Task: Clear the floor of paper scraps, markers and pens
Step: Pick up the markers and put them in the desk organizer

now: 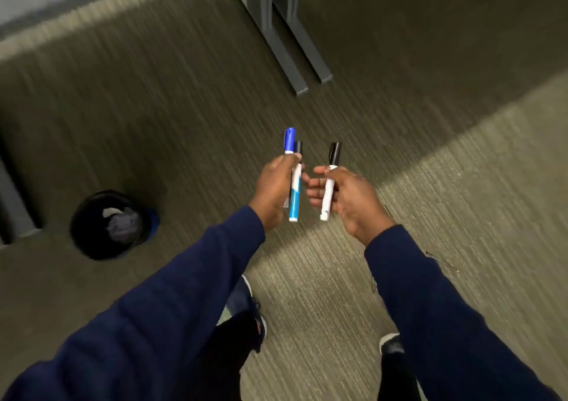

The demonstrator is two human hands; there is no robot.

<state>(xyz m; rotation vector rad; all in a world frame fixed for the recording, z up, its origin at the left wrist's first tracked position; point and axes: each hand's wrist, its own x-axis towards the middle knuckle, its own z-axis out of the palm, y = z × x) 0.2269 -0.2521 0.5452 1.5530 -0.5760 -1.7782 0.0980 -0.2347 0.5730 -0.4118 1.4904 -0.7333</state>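
My left hand (273, 188) grips two markers upright: a blue-capped marker (294, 185) with a white and blue barrel, and behind it a black-capped one (298, 150), mostly hidden. My right hand (347, 196) holds a black-capped white marker (329, 185), also upright. The two hands are close together above the carpet, fingertips nearly touching. A black waste bin (106, 225) with crumpled paper (121, 223) inside stands on the floor to the lower left of my hands.
Grey-green carpet (445, 170) covers the floor. Two grey metal table feet (292, 44) run across the floor ahead. A dark furniture base (12, 197) sits at the left edge. My shoes (252, 308) are below. A thin dark line (439, 260) lies on the carpet at right.
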